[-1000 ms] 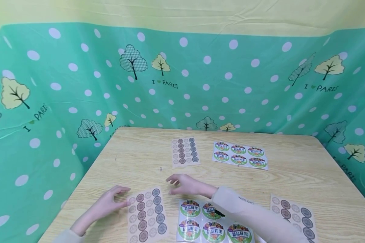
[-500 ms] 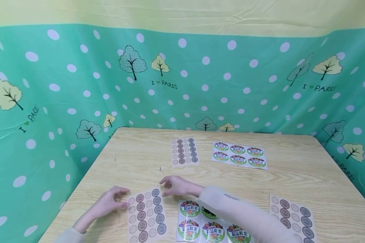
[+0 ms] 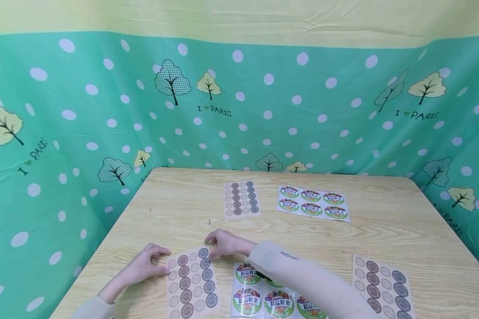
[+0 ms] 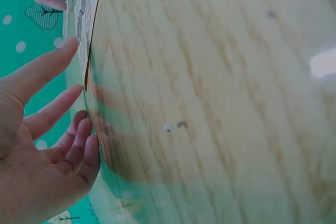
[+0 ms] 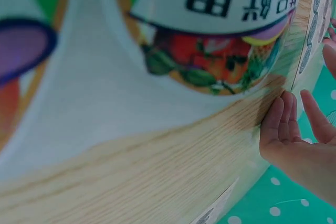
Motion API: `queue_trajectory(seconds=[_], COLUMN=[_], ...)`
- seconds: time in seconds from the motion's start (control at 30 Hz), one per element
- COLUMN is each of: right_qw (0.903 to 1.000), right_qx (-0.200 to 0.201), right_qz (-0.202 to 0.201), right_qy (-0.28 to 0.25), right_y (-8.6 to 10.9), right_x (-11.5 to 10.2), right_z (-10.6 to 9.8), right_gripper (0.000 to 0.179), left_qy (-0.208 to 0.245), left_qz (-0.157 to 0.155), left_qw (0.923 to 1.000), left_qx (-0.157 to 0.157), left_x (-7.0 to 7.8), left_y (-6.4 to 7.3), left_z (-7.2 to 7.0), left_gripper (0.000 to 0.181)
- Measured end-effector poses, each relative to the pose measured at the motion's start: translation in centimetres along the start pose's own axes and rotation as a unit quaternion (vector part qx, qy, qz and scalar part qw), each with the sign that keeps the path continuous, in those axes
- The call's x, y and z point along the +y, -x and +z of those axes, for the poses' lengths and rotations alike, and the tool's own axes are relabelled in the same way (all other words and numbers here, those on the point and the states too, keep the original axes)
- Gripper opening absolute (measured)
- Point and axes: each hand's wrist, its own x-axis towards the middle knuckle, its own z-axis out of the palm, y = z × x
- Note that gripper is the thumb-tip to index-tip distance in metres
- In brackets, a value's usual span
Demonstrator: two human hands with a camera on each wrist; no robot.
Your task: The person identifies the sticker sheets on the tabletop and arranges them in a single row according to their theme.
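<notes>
A sheet of round stickers [image 3: 195, 279], in pale, brown and grey columns, lies flat on the table between my two hands. At its left edge is my left hand [image 3: 141, 266], thumb at the paper's margin, fingers bent loosely above the wood. The left wrist view has this hand [image 4: 50, 129] with thumb and fingers apart beside the sheet's edge [image 4: 89, 30]. My right hand [image 3: 227, 243] is at the upper right corner, thumb by the edge. In the right wrist view that hand [image 5: 302, 129] has its fingertips at the tabletop; contact with the paper is unclear.
Fruit-label sticker sheets [image 3: 279, 303] lie under my right forearm, partly covered. Another round-sticker sheet [image 3: 383, 288] is at the right. Farther back lie a small round-sticker sheet [image 3: 241, 199] and a fruit-label sheet [image 3: 313, 204]. A polka-dot curtain [image 3: 239, 110] surrounds the wooden table [image 3: 175, 199].
My right hand has moved left and slightly down to the upper right corner of the round-sticker sheet. The left hand has stayed nearly still at the left edge.
</notes>
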Motion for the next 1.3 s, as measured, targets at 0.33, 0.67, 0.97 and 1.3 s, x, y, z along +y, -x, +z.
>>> queue_trajectory(seconds=[0.33, 0.67, 0.97, 1.3], right_qw=[0.9986, 0.9945, 0.9911, 0.9932], right_qx=[-0.001, 0.012, 0.009, 0.009], right_qz=[0.025, 0.029, 0.031, 0.029], right_qy=[0.047, 0.1, 0.129, 0.113], right_y=[-0.4, -0.2, -0.3, -0.1], right_x=[-0.6, -1.4, -1.5, -1.7], right_z=[0.5, 0.6, 0.6, 0.5], right_gripper=[0.045, 0.046, 0.042, 0.044], left_qy=[-0.023, -0.034, -0.035, 0.047], left_qz=[-0.006, -0.014, 0.021, 0.039], left_qw=[0.9996, 0.9992, 0.9991, 0.9972], left_qx=[0.011, 0.012, 0.007, -0.043], left_x=[-0.2, -0.1, 0.1, 0.3], left_y=[-0.3, -0.5, -0.5, -0.8], left_z=[0.4, 0.6, 0.6, 0.4], left_gripper=[0.047, 0.04, 0.033, 0.028])
